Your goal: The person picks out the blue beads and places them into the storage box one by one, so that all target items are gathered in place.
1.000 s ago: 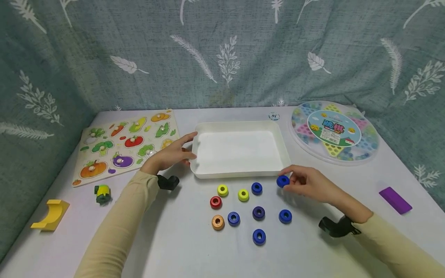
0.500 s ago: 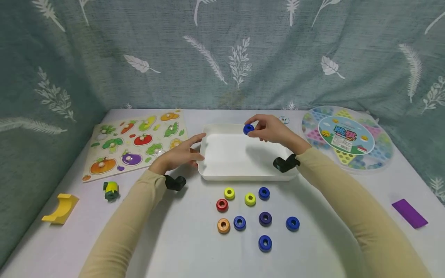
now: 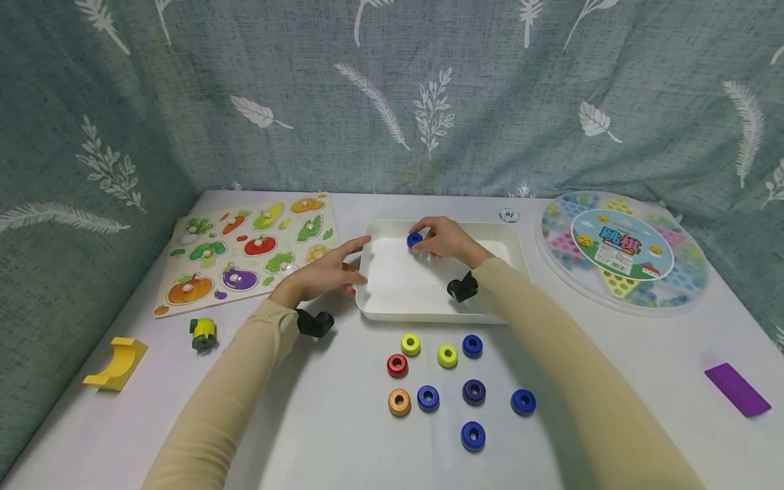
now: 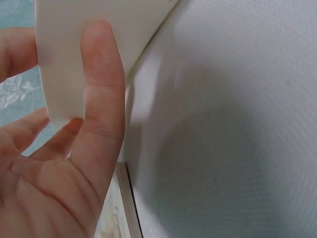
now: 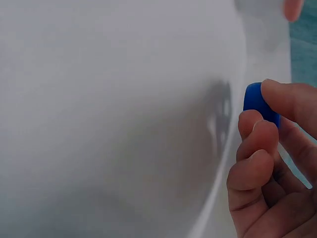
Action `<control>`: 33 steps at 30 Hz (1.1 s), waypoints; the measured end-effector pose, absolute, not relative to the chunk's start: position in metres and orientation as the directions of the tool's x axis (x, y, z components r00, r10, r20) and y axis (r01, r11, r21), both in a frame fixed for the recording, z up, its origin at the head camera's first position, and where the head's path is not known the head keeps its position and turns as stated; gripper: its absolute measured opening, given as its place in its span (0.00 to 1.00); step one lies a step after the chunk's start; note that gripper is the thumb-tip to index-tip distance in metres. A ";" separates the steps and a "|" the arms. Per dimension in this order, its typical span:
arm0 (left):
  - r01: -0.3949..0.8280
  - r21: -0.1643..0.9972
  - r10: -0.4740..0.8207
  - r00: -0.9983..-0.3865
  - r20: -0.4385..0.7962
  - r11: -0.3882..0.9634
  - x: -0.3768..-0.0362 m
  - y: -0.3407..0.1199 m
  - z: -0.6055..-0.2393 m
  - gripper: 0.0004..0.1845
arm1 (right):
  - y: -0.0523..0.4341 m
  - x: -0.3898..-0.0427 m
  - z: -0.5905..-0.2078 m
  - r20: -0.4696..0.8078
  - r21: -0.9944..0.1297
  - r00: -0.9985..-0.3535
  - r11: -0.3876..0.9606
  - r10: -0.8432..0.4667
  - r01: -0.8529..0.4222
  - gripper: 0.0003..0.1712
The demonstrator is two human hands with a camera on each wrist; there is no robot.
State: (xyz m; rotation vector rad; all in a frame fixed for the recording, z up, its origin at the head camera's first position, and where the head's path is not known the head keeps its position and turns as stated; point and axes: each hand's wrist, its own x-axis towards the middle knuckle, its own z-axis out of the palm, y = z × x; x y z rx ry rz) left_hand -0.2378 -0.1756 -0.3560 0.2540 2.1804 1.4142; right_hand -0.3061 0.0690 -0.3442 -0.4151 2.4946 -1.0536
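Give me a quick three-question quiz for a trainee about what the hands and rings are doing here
1. True or false: the right hand pinches a blue ring over the white tray.
2. What does the left hand touch? A) puzzle board B) white tray's corner C) yellow block
3. How many rings lie on the table in front of the tray?

Key: 1 true; 2 B; 3 nine.

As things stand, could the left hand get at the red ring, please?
Probably yes: the left hand only rests on the tray, and bare table lies between it and the red ring.
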 end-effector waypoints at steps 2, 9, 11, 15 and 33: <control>-0.125 0.890 0.426 -0.844 -0.328 0.438 -0.238 -0.175 -0.357 0.44 | 0.068 -0.307 -0.348 -0.252 -0.722 -0.877 0.683 -0.409 -0.111 0.21; -0.125 0.895 0.434 -0.840 -0.325 0.429 -0.239 -0.176 -0.357 0.44 | 0.066 -0.306 -0.354 -0.263 -0.724 -0.877 0.683 -0.403 -0.097 0.21; -0.128 0.896 0.436 -0.839 -0.327 0.426 -0.239 -0.175 -0.357 0.44 | 0.067 -0.306 -0.354 -0.266 -0.725 -0.874 0.682 -0.407 -0.098 0.22; -0.134 0.894 0.434 -0.837 -0.333 0.428 -0.240 -0.175 -0.358 0.44 | 0.074 -0.304 -0.348 -0.260 -0.729 -0.868 0.675 -0.424 -0.111 0.23; -0.132 0.891 0.425 -0.842 -0.332 0.434 -0.238 -0.177 -0.359 0.45 | 0.186 -0.177 -0.297 0.059 -0.778 -0.839 0.501 -0.542 -0.378 0.23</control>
